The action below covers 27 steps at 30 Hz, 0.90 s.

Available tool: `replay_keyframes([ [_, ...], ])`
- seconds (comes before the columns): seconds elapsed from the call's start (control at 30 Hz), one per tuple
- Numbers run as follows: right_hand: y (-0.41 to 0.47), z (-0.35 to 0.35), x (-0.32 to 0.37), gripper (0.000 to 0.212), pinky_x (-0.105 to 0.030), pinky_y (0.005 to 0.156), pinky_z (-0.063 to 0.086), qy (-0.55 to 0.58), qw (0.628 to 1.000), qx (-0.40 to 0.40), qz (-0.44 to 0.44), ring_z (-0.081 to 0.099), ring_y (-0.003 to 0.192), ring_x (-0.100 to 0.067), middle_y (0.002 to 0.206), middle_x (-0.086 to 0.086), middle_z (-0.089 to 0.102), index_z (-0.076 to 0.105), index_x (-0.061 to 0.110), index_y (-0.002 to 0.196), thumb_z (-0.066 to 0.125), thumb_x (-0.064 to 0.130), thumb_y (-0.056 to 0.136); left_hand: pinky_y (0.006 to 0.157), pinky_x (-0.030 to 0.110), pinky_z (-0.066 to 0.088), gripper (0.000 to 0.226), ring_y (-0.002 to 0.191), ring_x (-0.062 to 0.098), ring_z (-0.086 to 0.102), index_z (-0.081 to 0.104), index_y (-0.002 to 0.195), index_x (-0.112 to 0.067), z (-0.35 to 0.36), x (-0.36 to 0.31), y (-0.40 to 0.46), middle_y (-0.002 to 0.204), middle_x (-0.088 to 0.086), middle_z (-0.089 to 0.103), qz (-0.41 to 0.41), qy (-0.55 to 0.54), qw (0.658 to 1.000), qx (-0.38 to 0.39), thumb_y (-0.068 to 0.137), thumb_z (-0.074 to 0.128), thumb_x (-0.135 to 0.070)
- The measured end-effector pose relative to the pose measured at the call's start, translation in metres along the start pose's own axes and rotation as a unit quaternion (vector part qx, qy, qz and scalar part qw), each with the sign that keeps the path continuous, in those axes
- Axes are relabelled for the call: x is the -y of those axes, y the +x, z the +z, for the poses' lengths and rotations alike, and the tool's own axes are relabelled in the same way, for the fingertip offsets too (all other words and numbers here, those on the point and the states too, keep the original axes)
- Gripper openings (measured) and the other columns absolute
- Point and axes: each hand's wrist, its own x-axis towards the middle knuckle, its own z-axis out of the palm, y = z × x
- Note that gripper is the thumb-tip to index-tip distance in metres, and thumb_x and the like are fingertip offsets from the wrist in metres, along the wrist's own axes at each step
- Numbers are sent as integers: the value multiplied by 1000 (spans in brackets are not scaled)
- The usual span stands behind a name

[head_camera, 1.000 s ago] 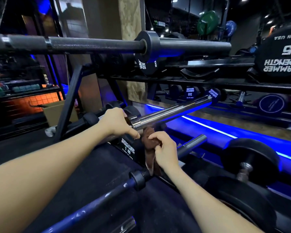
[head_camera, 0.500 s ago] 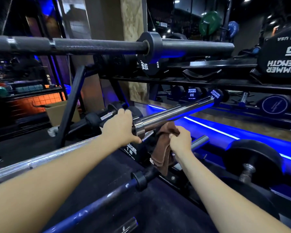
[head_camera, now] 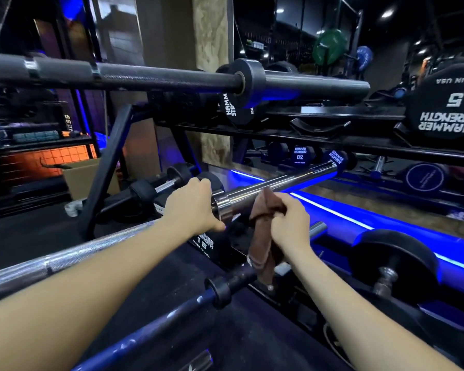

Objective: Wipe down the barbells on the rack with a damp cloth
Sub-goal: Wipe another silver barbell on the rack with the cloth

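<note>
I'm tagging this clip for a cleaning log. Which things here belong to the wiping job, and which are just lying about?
Job: brown cloth in right hand; chrome barbell steadied by left hand; black barbell; blue barbell.

Lying about: dumbbells; cardboard box; green plate.

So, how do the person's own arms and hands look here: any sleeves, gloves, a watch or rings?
Both forearms are bare as far as the picture shows them: no sleeves in view. The left hand and the right hand wear no gloves. No watch, bracelet or band shows on either wrist, and no ring can be seen on the visible fingers.
</note>
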Motion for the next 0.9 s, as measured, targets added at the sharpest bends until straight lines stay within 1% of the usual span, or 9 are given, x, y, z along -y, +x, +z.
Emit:
replay_keyframes([
  [0.13,-6,16,13,53,-19,77,34,36,999,16,-30,53,100,-19,110,-4,61,67,17,104,39,-14,71,78,36,46,82,102,25,58,47,120,-12,3,1,0,114,4,50,-2,-8,1000,-4,57,83,-50],
  [0.23,-10,11,14,52,-12,78,42,43,992,103,-63,57,93,-15,98,-2,67,70,18,89,39,-17,67,78,36,47,81,101,25,58,48,119,-13,1,2,0,112,4,50,-9,-24,1000,-2,55,83,-49],
  [0.3,-10,6,5,50,-25,83,50,56,990,127,-36,63,90,-16,86,3,70,69,25,77,42,-15,68,79,36,48,82,101,25,58,47,120,-13,0,2,-1,112,3,49,-12,-37,999,4,55,83,-49],
  [0.4,-12,7,-11,54,-38,83,54,86,994,56,46,64,86,-19,74,11,68,68,35,69,42,-13,68,81,37,48,82,103,25,56,46,121,-13,1,1,-4,115,3,48,-10,-41,999,5,57,83,-49],
  [0.5,-17,19,-6,51,-25,78,45,71,996,20,58,60,90,-20,82,6,66,64,31,79,41,-14,69,79,36,46,80,105,24,55,44,123,-13,2,2,-6,116,3,46,-3,-47,999,0,61,81,-48],
  [0.67,-30,30,4,51,-17,83,37,9,996,90,-11,56,100,-17,106,-3,67,69,16,100,41,-16,72,82,36,45,80,108,23,54,43,125,-13,5,4,-6,118,3,45,3,-63,998,-5,62,80,-46],
  [0.73,-30,27,4,53,-15,84,35,-19,994,105,-26,56,105,-17,110,-3,66,69,16,104,41,-15,72,82,35,45,80,108,23,54,43,125,-13,5,4,-8,117,3,45,6,-71,997,-7,62,80,-46],
  [0.83,-26,16,6,48,-25,90,41,-77,986,143,-41,56,106,-19,110,5,63,70,29,96,46,-7,75,81,35,45,79,108,22,54,43,125,-13,5,5,-10,118,2,45,7,-83,997,-4,63,79,-46],
  [0.9,-28,8,10,43,-34,90,45,-67,990,118,-43,58,100,-18,104,8,62,66,38,84,49,-1,75,82,36,47,79,107,22,54,43,126,-13,5,6,-10,119,2,44,8,-88,996,2,64,79,-46],
])
